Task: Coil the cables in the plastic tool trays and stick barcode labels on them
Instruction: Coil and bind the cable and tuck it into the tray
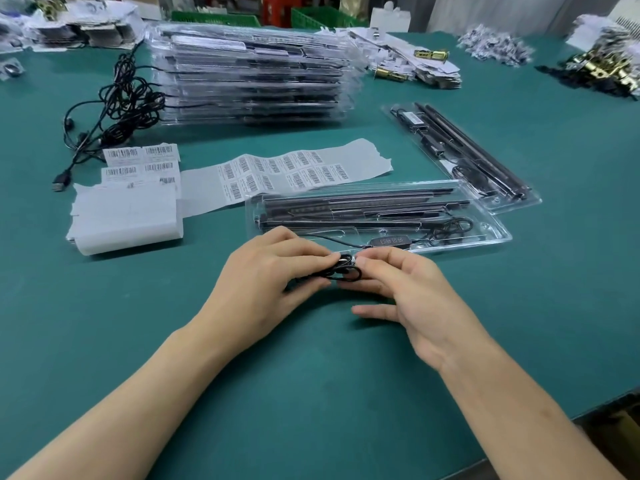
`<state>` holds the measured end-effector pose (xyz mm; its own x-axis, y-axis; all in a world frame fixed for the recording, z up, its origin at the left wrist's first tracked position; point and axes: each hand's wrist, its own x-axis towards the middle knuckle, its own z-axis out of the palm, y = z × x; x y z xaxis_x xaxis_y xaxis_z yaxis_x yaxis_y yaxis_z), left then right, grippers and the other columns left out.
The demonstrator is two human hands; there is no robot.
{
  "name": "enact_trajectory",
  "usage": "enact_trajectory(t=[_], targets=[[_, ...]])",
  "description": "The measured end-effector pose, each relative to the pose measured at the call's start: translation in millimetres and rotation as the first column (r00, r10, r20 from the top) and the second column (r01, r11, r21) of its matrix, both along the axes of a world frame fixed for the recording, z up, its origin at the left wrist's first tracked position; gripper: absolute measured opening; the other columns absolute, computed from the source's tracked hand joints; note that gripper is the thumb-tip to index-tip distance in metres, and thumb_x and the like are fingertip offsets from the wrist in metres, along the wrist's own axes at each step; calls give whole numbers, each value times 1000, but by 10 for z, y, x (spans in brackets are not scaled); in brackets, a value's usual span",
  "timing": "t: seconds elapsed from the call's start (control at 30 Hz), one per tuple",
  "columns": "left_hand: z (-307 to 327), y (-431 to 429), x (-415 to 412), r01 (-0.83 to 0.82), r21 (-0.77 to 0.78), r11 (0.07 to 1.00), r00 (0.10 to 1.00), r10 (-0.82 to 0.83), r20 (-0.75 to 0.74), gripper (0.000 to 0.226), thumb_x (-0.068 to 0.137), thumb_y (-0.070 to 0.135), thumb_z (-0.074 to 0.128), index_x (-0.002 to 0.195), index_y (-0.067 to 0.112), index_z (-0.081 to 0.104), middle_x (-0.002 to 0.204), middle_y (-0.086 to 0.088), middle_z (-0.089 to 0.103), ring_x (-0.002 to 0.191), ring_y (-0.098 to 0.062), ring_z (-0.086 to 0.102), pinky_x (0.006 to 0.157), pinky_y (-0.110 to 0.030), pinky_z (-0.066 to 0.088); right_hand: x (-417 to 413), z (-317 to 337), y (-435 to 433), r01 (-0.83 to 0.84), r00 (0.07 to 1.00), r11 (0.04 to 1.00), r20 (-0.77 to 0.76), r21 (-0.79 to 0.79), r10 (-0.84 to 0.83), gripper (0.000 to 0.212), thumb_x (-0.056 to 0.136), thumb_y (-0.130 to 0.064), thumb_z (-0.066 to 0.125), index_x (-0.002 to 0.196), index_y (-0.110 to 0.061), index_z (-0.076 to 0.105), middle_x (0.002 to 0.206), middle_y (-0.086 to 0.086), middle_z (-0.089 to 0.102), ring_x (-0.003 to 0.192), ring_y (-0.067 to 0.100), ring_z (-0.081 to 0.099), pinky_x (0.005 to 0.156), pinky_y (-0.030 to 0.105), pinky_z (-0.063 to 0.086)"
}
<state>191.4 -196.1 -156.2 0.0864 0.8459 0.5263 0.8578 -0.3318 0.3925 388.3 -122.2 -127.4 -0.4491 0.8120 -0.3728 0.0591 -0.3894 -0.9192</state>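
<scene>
Fingertips: fingers (313, 260) of the left hand (270, 275) and the thumb (367, 261) of the right hand (412, 289) meet on a small coil of black cable (343, 271), pinching it from both sides.
Left hand: palm down, fingers curled round the coil's left part.
Right hand: thumb and forefinger grip the coil's right end, and the lower fingers stretch out loosely beneath.
Cable: a thin black lead runs from the coil up to an inline controller (388, 241) with a row of buttons, lying at the near edge of the nearest tray.
Nearest tray: clear plastic tray (498, 233) just beyond the hands, holding long black bars side by side.
Second tray: another clear tray (509, 204) farther right, angled, with a barcode label (412, 117) stuck near its far end.
Labels: a strip of barcode labels (287, 171) and a folded pad of label sheets (128, 216), left of the nearest tray.
Further back: a tall stack of filled trays (252, 74), with a tangle of black cables (117, 105) at its left.
Surface: green table mat (311, 393).
</scene>
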Motion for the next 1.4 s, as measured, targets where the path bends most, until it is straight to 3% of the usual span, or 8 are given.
enact_trajectory(t=[0.23,0.5,0.67,0.93,1.03,1.2,1.33,1.4], targets=[[-8,8,24,-45,16,999,998,44,55,32,94,24,75,125,28,73,109,20,74,88,-19,59,72,-38,56,-13,62,-188,105,943,970,-287,-220,-167,27,102,-13,58,126,-2,61,111,18,77,103,28,76,81,33,63],[-13,0,94,-97,13,995,994,96,57,27,92,28,75,119,27,77,104,18,74,89,-15,58,68,-37,56,-200,69,-550,97,969,964,-199,-248,-149,23,105,-23,56,120,-14,71,111,2,78,105,15,75,86,37,63],[10,-26,101,-87,-8,996,991,88,105,28,93,26,75,120,25,76,105,15,74,92,-18,60,71,-40,56,-364,37,-609,227,931,951,-242,-208,-275,20,105,-18,56,114,-16,74,109,-3,79,104,10,74,79,29,64],[10,-24,98,-69,4,998,995,68,66,28,93,25,75,121,25,76,105,14,73,92,-20,61,72,-41,55,-438,-32,-593,289,931,948,-191,-134,-311,19,103,-22,61,115,-11,71,105,1,80,100,12,76,74,30,64],[9,-22,100,-77,21,997,995,75,60,25,94,25,74,119,26,77,102,14,73,89,-21,61,69,-41,55,-439,-43,-530,287,951,958,-116,-21,-287,17,101,-24,66,110,-10,68,94,1,80,92,13,77,65,30,63],[8,-19,99,-89,26,996,996,88,30,25,93,24,75,118,25,77,102,13,73,88,-22,60,69,-40,54,-384,-37,-435,159,970,947,137,278,-203,17,105,-27,58,101,-12,64,86,-3,78,77,11,78,51,31,58],[19,-28,110,-99,23,995,995,99,15,21,94,25,74,114,26,78,102,13,73,89,-21,59,69,-40,54,-337,16,-356,-48,887,869,421,492,-190,32,105,-42,53,86,-20,66,73,-8,75,46,9,67,46,22,47],[23,-30,115,-118,15,993,993,117,20,19,94,24,73,112,27,78,102,13,72,89,-21,58,67,-40,53,-337,27,-319,-67,873,870,451,488,-186,37,104,-46,53,83,-20,68,67,-7,74,42,5,58,47,21,43]])
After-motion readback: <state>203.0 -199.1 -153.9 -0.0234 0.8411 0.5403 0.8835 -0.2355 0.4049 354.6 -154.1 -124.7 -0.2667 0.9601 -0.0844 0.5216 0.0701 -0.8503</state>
